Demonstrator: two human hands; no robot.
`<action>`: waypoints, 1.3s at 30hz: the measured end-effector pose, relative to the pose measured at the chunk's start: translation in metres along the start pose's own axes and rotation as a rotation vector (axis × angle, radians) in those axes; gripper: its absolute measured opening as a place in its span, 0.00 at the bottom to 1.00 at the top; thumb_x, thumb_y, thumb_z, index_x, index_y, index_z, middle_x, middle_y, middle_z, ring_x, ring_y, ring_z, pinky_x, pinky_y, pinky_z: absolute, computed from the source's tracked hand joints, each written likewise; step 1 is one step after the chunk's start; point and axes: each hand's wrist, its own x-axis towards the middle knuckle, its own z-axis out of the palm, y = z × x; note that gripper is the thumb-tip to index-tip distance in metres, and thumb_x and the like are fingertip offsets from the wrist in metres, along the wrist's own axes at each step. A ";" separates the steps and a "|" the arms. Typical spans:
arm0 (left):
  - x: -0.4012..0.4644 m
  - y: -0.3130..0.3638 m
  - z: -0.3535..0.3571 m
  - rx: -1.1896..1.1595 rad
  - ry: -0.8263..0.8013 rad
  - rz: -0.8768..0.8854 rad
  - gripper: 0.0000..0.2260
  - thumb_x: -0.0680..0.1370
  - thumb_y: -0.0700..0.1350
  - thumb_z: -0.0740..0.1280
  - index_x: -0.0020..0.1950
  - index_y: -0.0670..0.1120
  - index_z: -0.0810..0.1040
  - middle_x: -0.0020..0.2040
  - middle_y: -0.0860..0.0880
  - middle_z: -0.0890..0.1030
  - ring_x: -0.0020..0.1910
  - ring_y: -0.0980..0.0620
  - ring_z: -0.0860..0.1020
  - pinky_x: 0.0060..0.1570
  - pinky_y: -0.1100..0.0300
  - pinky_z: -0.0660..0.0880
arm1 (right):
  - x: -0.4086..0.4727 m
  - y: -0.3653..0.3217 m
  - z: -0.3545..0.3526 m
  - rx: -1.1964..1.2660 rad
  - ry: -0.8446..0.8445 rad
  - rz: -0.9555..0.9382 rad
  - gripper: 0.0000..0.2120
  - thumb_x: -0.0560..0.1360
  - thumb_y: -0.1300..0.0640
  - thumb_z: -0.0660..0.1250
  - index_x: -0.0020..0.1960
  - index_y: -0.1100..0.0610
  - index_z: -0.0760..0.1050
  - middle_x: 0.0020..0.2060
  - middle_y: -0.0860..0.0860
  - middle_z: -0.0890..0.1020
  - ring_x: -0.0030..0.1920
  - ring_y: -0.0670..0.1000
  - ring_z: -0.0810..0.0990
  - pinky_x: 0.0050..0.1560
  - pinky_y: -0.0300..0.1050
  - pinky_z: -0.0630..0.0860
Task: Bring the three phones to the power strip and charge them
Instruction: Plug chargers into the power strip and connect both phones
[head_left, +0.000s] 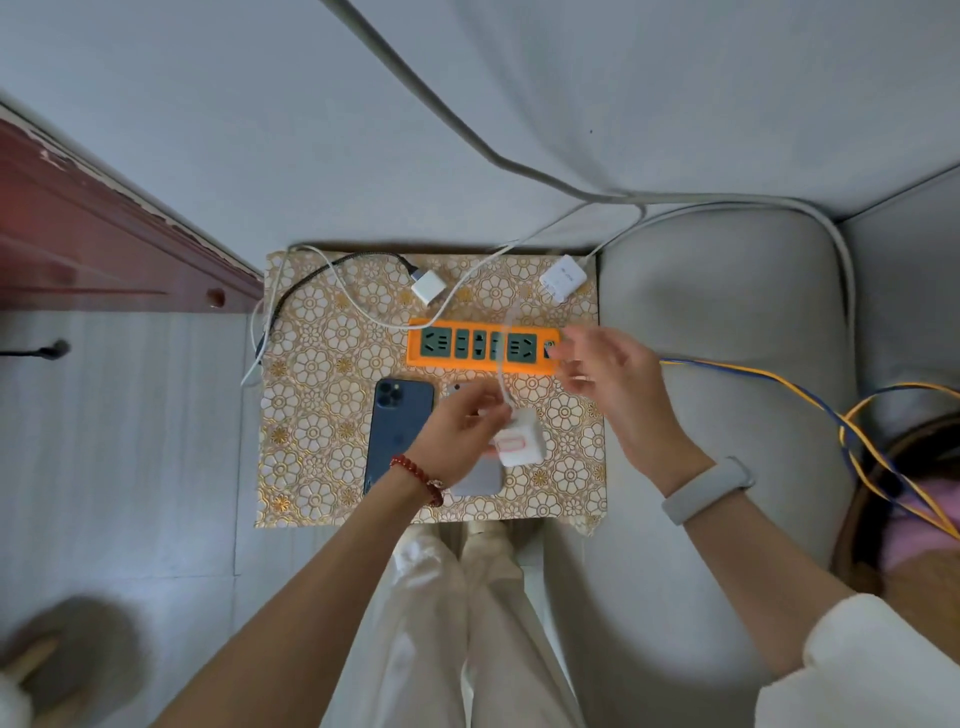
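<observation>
— Where are the phones?
— The blue phone (397, 434) lies near the table's (306, 467) front edge; the power strip (480, 347) is behind it.
— And the hands?
— The left hand (457, 439) pinches a white cable (503, 387) with its charger (519, 444); the right hand (608, 374) is open, blurred.

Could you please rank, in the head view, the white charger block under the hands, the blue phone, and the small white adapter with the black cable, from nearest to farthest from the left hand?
1. White charger block: right beside the left hand, at its fingertips.
2. Blue phone: just left of that hand, its lower part under the wrist.
3. Small white adapter: at the table's far edge, beyond the orange power strip.
</observation>
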 end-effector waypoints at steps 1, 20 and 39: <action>-0.001 -0.001 0.000 -0.142 0.057 -0.047 0.06 0.77 0.38 0.60 0.44 0.48 0.73 0.46 0.50 0.75 0.47 0.51 0.77 0.44 0.53 0.81 | -0.004 0.007 0.001 -0.228 -0.040 -0.060 0.11 0.77 0.52 0.61 0.56 0.55 0.74 0.49 0.51 0.80 0.48 0.50 0.78 0.47 0.41 0.75; 0.029 0.035 -0.052 1.060 0.142 0.389 0.06 0.73 0.42 0.65 0.49 0.46 0.77 0.66 0.46 0.73 0.74 0.46 0.57 0.72 0.41 0.53 | -0.004 0.013 -0.021 -0.900 0.006 -0.584 0.23 0.64 0.60 0.73 0.56 0.64 0.72 0.48 0.60 0.77 0.49 0.59 0.76 0.47 0.39 0.69; -0.075 -0.035 -0.095 0.933 0.572 0.402 0.11 0.75 0.45 0.60 0.47 0.41 0.80 0.30 0.43 0.79 0.25 0.43 0.76 0.22 0.54 0.74 | 0.059 0.041 0.006 -0.626 -0.024 -0.331 0.21 0.69 0.66 0.68 0.60 0.64 0.66 0.57 0.61 0.71 0.56 0.58 0.74 0.55 0.43 0.72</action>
